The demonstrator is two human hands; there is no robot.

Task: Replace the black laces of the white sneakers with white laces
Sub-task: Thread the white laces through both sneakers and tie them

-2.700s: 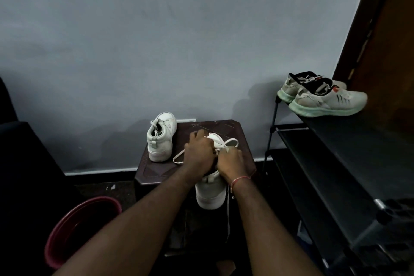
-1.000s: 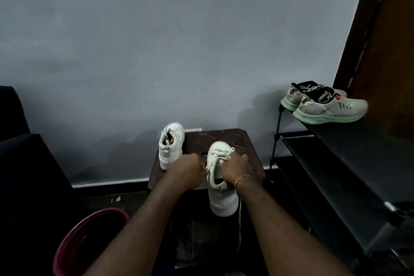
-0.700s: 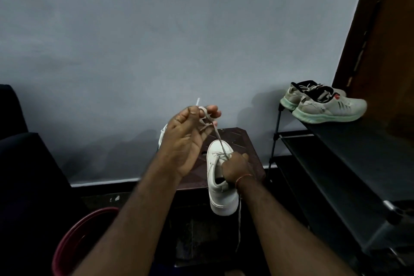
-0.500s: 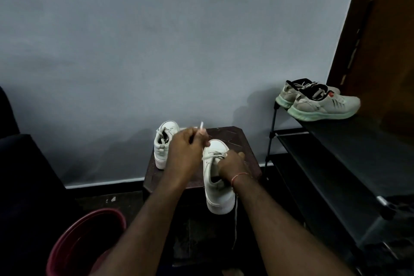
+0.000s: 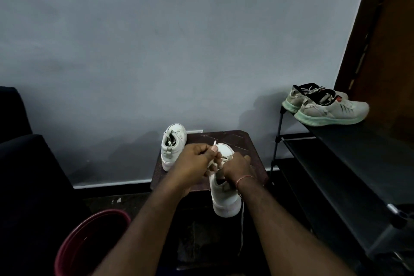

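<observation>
While the left hand (image 5: 195, 163) pinches the stiff tip of a white lace (image 5: 214, 143) between thumb and curled fingers, holding it just above the toe end of the near sneaker (image 5: 225, 199), the right hand (image 5: 235, 167) sits on the same shoe's lacing area with its fingers curled down over the eyelets and gripping the upper. Whether those right fingers also catch a strand of lace cannot be told. This white sneaker lies lengthwise at the front edge of the small dark bench (image 5: 253, 148), toe toward the wall and heel sticking out past the front edge toward the person. A thin length of lace hangs down beside the heel, below the right wrist, which wears a red thread band (image 5: 244, 179). At the bench's left edge stands the second sneaker (image 5: 172, 152), upright, heel toward the camera, apart from the first. Right of the bench, a black shelf rack (image 5: 349, 157) carries a pair of pale running shoes (image 5: 329, 111) with green soles at its far end. A dark red bucket (image 5: 67, 251) sits on the floor at lower left.
</observation>
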